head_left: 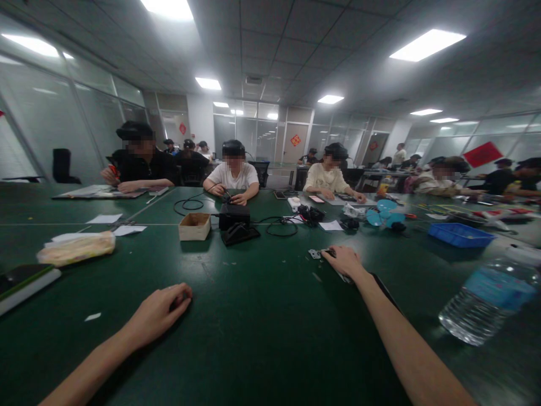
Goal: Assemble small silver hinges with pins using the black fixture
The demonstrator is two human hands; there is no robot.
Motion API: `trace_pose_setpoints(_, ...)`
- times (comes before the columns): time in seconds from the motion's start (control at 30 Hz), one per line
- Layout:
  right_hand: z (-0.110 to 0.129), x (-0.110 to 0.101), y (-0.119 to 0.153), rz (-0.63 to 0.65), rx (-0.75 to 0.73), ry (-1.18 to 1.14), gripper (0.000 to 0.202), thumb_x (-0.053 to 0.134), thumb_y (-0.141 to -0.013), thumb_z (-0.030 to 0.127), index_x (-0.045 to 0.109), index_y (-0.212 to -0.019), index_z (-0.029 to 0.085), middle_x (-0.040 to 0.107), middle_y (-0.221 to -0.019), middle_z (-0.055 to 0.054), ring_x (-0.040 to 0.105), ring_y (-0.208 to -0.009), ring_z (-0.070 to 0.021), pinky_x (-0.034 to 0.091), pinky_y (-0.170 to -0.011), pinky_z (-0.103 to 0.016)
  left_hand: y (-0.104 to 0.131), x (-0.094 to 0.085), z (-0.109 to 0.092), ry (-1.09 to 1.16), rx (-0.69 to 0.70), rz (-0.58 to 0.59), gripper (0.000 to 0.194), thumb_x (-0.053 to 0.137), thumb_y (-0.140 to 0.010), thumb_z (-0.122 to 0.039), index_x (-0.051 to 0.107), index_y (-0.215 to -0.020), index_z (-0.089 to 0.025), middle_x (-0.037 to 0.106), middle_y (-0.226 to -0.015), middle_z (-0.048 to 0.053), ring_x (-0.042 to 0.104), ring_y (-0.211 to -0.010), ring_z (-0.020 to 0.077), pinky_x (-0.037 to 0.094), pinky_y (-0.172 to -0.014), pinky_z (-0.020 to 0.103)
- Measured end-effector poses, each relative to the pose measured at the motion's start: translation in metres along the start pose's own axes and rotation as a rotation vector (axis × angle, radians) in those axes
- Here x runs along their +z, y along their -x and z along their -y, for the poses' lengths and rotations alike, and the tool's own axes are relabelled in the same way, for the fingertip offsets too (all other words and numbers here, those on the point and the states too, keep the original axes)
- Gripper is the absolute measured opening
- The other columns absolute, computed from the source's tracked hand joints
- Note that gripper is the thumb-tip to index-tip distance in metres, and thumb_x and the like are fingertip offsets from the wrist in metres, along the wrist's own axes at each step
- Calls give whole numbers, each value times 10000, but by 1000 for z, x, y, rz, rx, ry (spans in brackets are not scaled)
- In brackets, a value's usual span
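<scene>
My right hand [343, 261] lay over a metal piece [314, 254], its end poking out past my fingers, on the green table [253, 338]; I couldn't tell whether they were clamped on it. My left hand [163, 307] rested well apart, fingers loosely curled, though whether thumb and fingertips met I couldn't tell. A bottle [486, 299] stood right of my right forearm, a blue tray [454, 241] beyond it
</scene>
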State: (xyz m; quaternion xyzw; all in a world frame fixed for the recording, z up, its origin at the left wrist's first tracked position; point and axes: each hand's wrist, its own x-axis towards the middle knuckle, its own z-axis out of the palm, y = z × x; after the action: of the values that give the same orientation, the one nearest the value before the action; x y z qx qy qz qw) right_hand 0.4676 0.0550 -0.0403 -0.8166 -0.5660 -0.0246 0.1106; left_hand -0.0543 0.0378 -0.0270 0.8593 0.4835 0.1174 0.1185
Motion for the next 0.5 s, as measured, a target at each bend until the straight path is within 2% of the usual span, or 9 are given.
trace_pose_setpoints(0.5,1,3,0,12,82,-56,573,405,-873,575,556,-1191,123,557,-1217,-199,505,-1133,-337,383,-912,-466,0,-2,-3,11,-13,8,326,369,-861,-423,587,-967,-204,602,-755,22,587,-692,197,421,-650,291)
